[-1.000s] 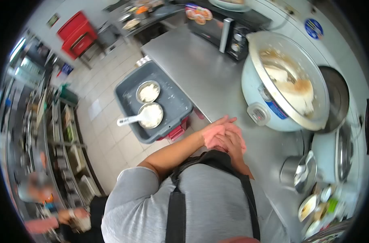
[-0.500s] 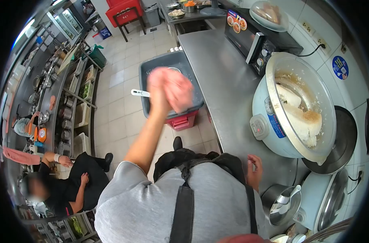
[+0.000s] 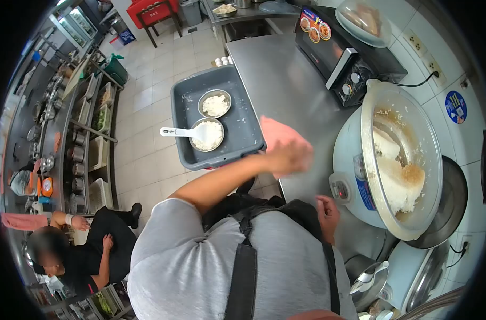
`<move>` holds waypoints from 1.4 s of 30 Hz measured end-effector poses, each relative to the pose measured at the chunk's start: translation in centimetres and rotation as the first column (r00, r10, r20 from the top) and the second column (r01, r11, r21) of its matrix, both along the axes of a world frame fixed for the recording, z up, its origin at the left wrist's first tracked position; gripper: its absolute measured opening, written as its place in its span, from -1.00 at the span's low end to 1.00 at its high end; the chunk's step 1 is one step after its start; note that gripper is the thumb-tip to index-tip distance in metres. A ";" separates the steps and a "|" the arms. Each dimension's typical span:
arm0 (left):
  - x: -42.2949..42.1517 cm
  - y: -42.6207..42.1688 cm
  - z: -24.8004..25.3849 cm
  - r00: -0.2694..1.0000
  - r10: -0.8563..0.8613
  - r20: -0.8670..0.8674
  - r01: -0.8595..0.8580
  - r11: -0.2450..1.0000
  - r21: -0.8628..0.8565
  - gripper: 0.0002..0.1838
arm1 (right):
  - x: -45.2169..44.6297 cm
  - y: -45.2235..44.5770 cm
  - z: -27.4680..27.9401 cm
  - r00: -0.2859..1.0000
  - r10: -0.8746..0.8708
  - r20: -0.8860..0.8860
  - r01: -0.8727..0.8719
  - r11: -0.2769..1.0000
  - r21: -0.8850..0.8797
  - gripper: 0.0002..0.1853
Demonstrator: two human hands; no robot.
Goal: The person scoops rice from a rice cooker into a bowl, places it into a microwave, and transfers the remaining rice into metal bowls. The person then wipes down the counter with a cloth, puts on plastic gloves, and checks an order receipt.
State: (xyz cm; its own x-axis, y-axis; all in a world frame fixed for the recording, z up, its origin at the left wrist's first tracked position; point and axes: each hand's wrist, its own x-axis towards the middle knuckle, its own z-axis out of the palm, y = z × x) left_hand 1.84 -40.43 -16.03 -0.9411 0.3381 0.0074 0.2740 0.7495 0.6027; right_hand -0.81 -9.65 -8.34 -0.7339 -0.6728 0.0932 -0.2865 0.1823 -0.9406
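The left hand [image 3: 288, 158], blurred, held a pink cloth [image 3: 279, 133], which spread from its fingers toward the gray tub [image 3: 244, 120], near the edge of the steel table [image 3: 269, 61]. The right hand [image 3: 328, 217] hung near the rice cooker [image 3: 352, 146], fingers curled; how tightly could not be told.

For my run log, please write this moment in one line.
Left hand: holds pink cloth | Right hand: fingers curled, near rice cooker | Grey tub: two rice bowls, paddle on one
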 end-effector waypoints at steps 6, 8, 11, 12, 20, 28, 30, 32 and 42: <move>-0.9 1.3 1.2 0.933 0.127 -0.337 -0.241 0.916 -0.321 -0.38 | 0.0 -6.4 -0.2 0.960 0.163 -0.230 -0.143 0.985 0.102 -0.81; -2.4 -3.9 -0.1 0.920 0.176 -0.350 -0.305 0.882 -0.359 -0.37 | -0.1 -6.8 -0.4 0.968 0.149 -0.201 -0.120 0.981 0.150 -0.77; -5.0 -14.7 -3.9 0.840 0.336 -0.426 -0.516 0.739 -0.434 -0.33 | -0.6 -6.6 0.1 0.973 0.132 -0.187 -0.076 0.956 0.282 -0.70; -5.2 -17.6 -2.0 0.839 0.436 -0.325 -0.543 0.707 -0.454 -0.32 | -0.5 -5.8 0.3 0.973 0.124 -0.196 -0.042 0.926 0.375 -0.66; -14.1 -38.2 -1.5 0.480 0.862 -0.160 -0.720 0.284 -0.633 -0.34 | 3.9 5.8 -3.6 0.991 0.007 -0.132 0.108 0.533 0.839 -0.43; -26.2 -28.8 -0.7 0.555 0.762 -0.333 -0.801 0.382 -0.460 -0.32 | 5.5 3.3 -2.2 0.996 -0.003 -0.088 0.086 0.265 0.961 -0.29; -25.4 -22.2 -0.2 0.639 0.657 -0.399 -0.750 0.417 -0.514 -0.28 | 4.8 2.4 -1.1 0.997 -0.069 -0.033 0.049 0.250 0.967 -0.17; -24.4 -16.3 -1.9 0.728 0.530 -0.435 -0.678 0.459 -0.574 -0.22 | 4.6 2.1 -0.8 0.997 -0.078 -0.022 0.043 0.288 0.957 -0.20; -8.9 1.6 -0.7 0.921 -0.214 -0.327 0.253 0.964 0.083 -0.25 | 4.7 2.3 -3.4 0.990 -0.100 -0.097 0.112 0.155 0.981 -0.01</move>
State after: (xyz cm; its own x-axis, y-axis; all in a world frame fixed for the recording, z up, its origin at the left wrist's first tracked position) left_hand -7.03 -38.84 -16.73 -0.7784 0.5258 0.3429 0.6213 0.5676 0.5401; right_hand 3.94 -7.30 -11.70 -0.8099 -0.1229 -0.5735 -0.1854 0.9813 0.0516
